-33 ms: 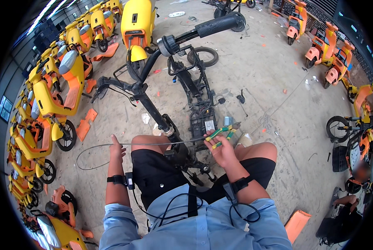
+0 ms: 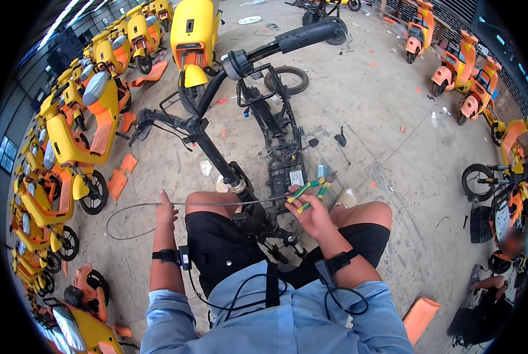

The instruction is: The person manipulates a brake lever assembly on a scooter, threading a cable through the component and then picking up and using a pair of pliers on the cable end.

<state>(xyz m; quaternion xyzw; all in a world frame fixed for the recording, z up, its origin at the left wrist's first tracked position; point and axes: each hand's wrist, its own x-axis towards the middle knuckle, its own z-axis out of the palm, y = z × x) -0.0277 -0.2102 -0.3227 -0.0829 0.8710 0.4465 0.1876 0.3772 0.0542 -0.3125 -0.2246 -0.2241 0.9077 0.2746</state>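
My left hand [image 2: 166, 212] is closed around a thin grey cable [image 2: 228, 204], its thumb pointing up. Beyond that hand, the cable bends into a loose loop on the left; its other stretch runs right across my knee and the black frame to my right hand. In my right hand [image 2: 315, 215] is a pair of pliers [image 2: 320, 190] with green and yellow handles, jaws pointing away to the right. Whether the cable's right end is gripped there is hard to make out. A stripped black scooter frame [image 2: 211, 147] with handlebar stands between my legs.
Rows of yellow scooters [image 2: 78, 138] line the left. More orange and yellow scooters [image 2: 455, 62] stand at the right. A loose tyre [image 2: 287, 80], orange panels [image 2: 121, 177] and wire scraps lie on the concrete. Another person [image 2: 491, 295] sits at the lower right.
The pliers have shifted slightly left and toward me in my right hand. The cable loop has moved a touch left; otherwise the scene looks the same.
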